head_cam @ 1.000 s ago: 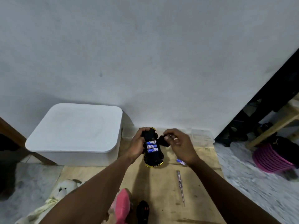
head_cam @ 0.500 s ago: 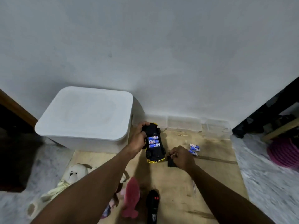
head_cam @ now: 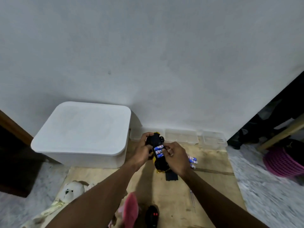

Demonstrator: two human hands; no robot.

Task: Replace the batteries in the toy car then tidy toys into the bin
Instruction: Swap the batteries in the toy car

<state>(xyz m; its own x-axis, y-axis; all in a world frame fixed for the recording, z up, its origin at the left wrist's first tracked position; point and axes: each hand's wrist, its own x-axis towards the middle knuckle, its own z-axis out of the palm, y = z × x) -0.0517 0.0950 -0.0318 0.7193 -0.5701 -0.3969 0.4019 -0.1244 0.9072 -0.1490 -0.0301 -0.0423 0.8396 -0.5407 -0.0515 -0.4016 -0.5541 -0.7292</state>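
Note:
The black and yellow toy car (head_cam: pixel 156 139) lies belly-up on the wooden board. Three blue and white batteries (head_cam: pixel 158 151) sit in its open compartment. My left hand (head_cam: pixel 142 151) grips the car's left side. My right hand (head_cam: pixel 176 157) rests over the car's right side, fingertips touching the batteries. The black battery cover (head_cam: pixel 171 176) lies flat on the board just below the car. Three loose batteries (head_cam: pixel 192 160) lie to the right of my right hand. The white lidded bin (head_cam: pixel 82 132) stands to the left, its lid on.
A screwdriver (head_cam: pixel 192 198) lies on the board (head_cam: pixel 213 186) at lower right. A white teddy bear (head_cam: pixel 70 192), a pink plush toy (head_cam: pixel 130 207) and a black remote (head_cam: pixel 152 216) lie near the bottom edge. Clear plastic trays (head_cam: pixel 181 137) line the wall. A pink basket (head_cam: pixel 283 163) sits at far right.
My right hand has left the battery cover on the board and come back up onto the car, at the batteries. My left hand has kept hold of the car.

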